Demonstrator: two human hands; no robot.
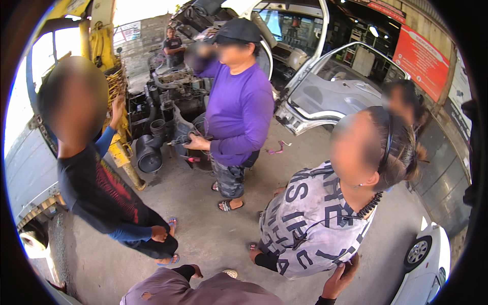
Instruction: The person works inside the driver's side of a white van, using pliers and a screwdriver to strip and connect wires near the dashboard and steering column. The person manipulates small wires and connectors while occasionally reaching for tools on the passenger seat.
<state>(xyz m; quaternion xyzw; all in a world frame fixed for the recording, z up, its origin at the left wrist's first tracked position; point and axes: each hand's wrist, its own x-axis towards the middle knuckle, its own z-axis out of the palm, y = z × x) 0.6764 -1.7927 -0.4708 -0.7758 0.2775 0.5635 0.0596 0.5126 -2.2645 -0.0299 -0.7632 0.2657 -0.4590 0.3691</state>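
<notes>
My left hand (196, 271) shows small at the bottom, beyond my brownish shirt (203, 292), below a black sleeve. Its fingers are too small and partly hidden to read. At the lower right, my right hand (341, 279) is raised with thumb and fingers apart. It is next to the grey-white lettered shirt (315, 223) of a person standing on the right; whether it touches the cloth I cannot tell. A person in a purple long-sleeved shirt (241, 107) stands ahead, holding a dark tool or part (185, 141). On the left stands a person in a black T-shirt (104, 188).
Behind the purple shirt lies a dismantled engine (178, 84), with a dark cylindrical canister (149, 153) on the floor. A yellow machine frame (103, 40) rises at left. An open white vehicle door (345, 91) stands at right rear. A white car (427, 262) is at lower right.
</notes>
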